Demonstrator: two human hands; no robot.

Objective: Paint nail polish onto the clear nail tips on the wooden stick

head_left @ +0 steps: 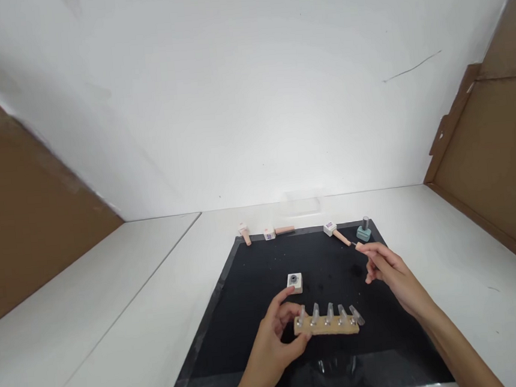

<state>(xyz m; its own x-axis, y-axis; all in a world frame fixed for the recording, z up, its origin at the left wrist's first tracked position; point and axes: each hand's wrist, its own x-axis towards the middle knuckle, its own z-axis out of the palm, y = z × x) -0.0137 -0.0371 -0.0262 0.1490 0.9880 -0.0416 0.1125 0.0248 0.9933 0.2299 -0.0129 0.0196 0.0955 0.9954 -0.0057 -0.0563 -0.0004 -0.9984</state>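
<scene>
My left hand (276, 330) grips the left end of a small wooden block (327, 325) that carries several clear nail tips standing in a row. The block rests low on a black mat (256, 278). My right hand (389, 269) hovers to the right of the block and pinches the thin end of a pink-handled brush (344, 238), whose white cap points away toward the mat's far edge. A small white square pot (295, 282) with a dark centre sits just above my left hand.
A teal nail polish bottle (363, 230) stands at the mat's far right corner. Two more pink-handled pieces (244, 233) (279, 232) lie along the far edge. The mat lies on a white table (114, 302); brown cardboard walls (486, 167) flank both sides.
</scene>
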